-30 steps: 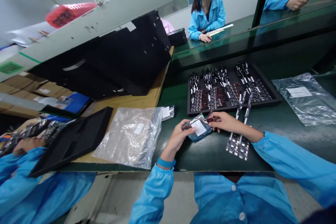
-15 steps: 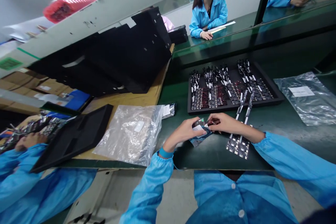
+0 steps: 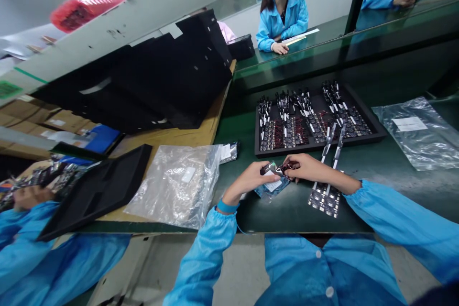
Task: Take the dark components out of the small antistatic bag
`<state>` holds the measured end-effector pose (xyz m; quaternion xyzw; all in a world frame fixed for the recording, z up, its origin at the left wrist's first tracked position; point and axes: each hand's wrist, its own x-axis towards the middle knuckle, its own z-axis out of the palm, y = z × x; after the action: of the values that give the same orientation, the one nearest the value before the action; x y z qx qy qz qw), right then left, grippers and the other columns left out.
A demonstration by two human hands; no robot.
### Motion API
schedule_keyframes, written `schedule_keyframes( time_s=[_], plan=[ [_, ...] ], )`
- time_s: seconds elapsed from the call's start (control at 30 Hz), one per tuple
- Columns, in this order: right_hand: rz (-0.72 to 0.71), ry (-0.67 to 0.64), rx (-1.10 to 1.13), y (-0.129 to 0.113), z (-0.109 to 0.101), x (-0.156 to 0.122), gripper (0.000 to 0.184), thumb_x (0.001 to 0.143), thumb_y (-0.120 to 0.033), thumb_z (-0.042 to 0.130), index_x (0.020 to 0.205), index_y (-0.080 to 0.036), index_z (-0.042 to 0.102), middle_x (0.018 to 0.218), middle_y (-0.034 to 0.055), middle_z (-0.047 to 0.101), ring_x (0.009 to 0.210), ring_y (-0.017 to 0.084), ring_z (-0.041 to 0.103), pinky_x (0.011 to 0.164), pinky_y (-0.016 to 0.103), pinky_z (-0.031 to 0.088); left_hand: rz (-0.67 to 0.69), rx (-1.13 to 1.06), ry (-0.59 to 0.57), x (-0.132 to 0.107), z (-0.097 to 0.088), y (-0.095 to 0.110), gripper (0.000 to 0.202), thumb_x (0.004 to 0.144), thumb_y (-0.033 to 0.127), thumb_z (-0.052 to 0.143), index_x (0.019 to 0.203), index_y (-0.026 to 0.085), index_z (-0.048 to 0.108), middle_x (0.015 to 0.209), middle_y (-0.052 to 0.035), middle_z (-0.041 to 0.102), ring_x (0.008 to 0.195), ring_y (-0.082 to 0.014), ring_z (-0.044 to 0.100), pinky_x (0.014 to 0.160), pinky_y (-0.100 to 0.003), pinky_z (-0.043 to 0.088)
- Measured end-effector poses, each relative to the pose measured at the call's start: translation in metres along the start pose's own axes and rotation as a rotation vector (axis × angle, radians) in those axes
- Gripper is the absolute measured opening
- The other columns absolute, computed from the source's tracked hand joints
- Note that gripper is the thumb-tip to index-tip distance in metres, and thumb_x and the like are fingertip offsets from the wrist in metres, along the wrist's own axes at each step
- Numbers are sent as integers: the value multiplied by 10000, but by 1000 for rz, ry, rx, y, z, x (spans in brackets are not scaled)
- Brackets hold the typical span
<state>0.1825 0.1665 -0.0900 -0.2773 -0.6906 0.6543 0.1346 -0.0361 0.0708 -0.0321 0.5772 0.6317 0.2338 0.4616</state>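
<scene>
My left hand (image 3: 251,180) is closed on the mouth of a small shiny anti-static bag (image 3: 271,185) with a white label, which lies on the green bench. My right hand (image 3: 305,167) pinches a small dark red circuit board (image 3: 289,167) at the bag's opening, touching it. Right behind my hands stands a black tray (image 3: 373,126) holding several rows of circuit boards with flat cables. Two more boards with long cables (image 3: 328,186) lie on the bench under my right forearm.
A large clear plastic bag (image 3: 177,184) lies to the left, a black foam tray (image 3: 96,191) beyond it, another clear bag (image 3: 418,131) at right. Stacked black trays (image 3: 161,76) fill the back left. A co-worker's sleeve (image 3: 46,244) is at lower left; two people sit across.
My left hand curled over the bag's mouth and lifted it slightly. My right hand brought the small board up against the opening. The view shifted a little.
</scene>
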Motion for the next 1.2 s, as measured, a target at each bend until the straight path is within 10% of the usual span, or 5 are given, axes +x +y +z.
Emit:
schedule_keyframes(
  time_s=[0.8,1.2],
  plan=[
    [99,-73,-118,-4,-4,0,128,975,-191,843,1002,-167,720,797,-56,700,673,138,693,631,276,606,47,-61,-150,5,-6,-6,183,704,298,835,748,167,715,663,6,653,602,-204,531,549,-276,395],
    [44,-72,29,-9,-9,0,444,828,-487,872,1098,-231,630,947,14,738,832,225,745,495,269,610,15,-207,-56,9,-6,-14,253,728,302,825,842,112,702,704,-21,654,631,-199,569,588,-274,433]
  ],
)
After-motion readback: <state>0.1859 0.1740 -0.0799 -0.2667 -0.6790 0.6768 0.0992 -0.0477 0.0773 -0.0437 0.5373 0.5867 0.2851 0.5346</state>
